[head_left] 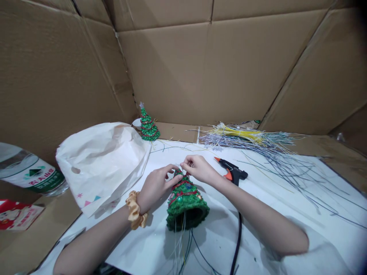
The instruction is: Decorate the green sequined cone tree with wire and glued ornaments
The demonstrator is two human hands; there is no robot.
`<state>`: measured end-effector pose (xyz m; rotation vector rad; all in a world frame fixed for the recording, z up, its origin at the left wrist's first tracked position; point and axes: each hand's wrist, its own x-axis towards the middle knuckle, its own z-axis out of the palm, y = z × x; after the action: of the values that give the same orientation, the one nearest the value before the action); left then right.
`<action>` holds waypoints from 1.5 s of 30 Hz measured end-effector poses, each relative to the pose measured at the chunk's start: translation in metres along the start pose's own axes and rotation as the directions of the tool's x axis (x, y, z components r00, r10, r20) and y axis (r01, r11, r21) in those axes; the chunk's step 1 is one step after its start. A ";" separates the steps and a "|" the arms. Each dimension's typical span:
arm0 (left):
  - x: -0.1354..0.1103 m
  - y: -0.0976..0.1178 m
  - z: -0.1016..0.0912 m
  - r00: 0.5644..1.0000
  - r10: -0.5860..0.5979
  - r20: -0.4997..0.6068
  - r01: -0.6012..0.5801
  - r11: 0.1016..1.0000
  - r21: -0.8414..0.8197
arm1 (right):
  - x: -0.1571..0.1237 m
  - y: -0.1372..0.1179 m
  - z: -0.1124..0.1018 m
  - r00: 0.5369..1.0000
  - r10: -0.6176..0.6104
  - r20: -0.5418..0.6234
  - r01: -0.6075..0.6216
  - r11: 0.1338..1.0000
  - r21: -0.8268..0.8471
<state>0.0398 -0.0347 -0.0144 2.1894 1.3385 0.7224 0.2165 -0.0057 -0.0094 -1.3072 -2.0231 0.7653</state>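
A hollow green Christmas tree ornament (187, 202) lies tilted on the white tabletop, its open base toward me. Red garland and small coloured baubles run round it. White and dark green wires (183, 238) trail out of the base. My left hand (156, 183) grips the tree near its narrow top, thumb on the near side and fingers on the left. At the very tip, my right hand (197, 168) pinches its thumb and forefinger together; whatever is between them is too small to make out.
A black and orange glue gun (235, 173) lies to the right, its cord running toward me. Bundled wires (246, 135) spread behind it. A finished-looking small tree (148, 126) with a star stands at the back. A white plastic bag (103, 160) and a large water bottle (37, 175) are left. Cardboard walls (229, 68) enclose the table.
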 end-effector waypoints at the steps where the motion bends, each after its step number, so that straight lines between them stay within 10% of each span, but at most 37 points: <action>1: 0.000 0.000 0.001 0.998 0.028 -0.049 -0.026 0.999 0.041 | 0.000 -0.001 0.001 1.000 -0.002 -0.010 0.002 1.000 -0.010; 12: 0.004 0.003 0.013 0.967 0.092 -0.238 -0.077 0.995 0.070 | -0.003 -0.006 0.011 0.997 -0.014 -0.079 0.014 1.000 -0.005; 25: 0.005 0.002 0.009 0.975 -0.017 -0.221 -0.002 0.996 -0.085 | -0.006 -0.008 0.001 0.996 -0.040 0.077 0.041 0.999 -0.019; 45: 0.005 -0.004 0.013 0.956 0.111 -0.272 -0.089 0.992 0.092 | -0.009 -0.007 0.016 0.985 -0.169 -0.048 0.165 0.984 -0.073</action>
<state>0.0473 -0.0305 -0.0254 2.2965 1.4172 1.0647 0.2032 -0.0191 -0.0160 -1.1649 -2.1006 0.5821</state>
